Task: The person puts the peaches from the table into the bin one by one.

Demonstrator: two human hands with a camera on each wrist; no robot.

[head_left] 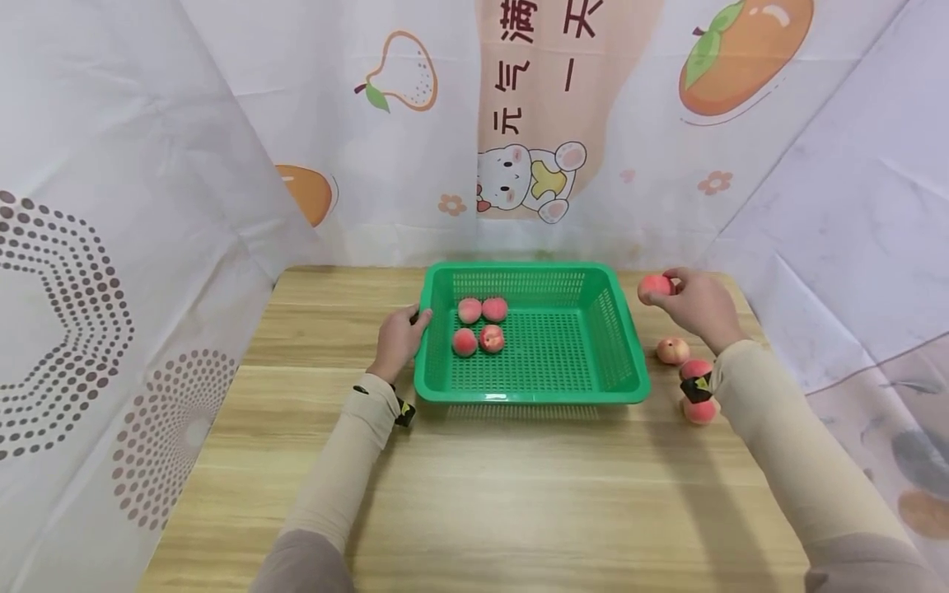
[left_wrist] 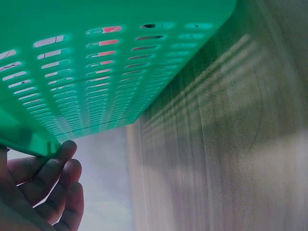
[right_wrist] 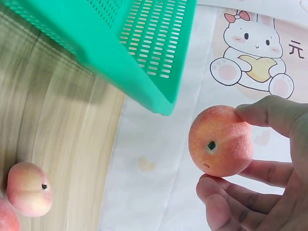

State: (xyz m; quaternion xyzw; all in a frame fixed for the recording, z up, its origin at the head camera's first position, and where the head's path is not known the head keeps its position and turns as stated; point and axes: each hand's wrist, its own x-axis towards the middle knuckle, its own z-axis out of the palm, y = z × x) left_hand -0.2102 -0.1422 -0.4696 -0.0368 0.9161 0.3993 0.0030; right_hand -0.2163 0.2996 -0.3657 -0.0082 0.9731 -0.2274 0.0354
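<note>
A green plastic basket [head_left: 534, 399] with slotted walls stands on the table. At its left rim my left hand [head_left: 398, 342] grips the edge, fingers curled beneath the lip in the left wrist view. Several peaches [head_left: 493, 310] lie grouped in the basket's left half. Beyond the right rim, my right hand [head_left: 704, 309] pinches a reddish peach [right_wrist: 221, 140] between thumb and fingers, its dark stem spot showing in the right wrist view. Below that hand sit a paler peach [head_left: 673, 351] and two redder ones, one of them a peach [head_left: 700, 411] partly covered by the wrist strap.
The wooden table [head_left: 474, 494] ends at the back against a printed white curtain [head_left: 400, 165]. More patterned cloth [head_left: 74, 288] hangs on the left, and a pale cloth [head_left: 853, 247] closes off the right side.
</note>
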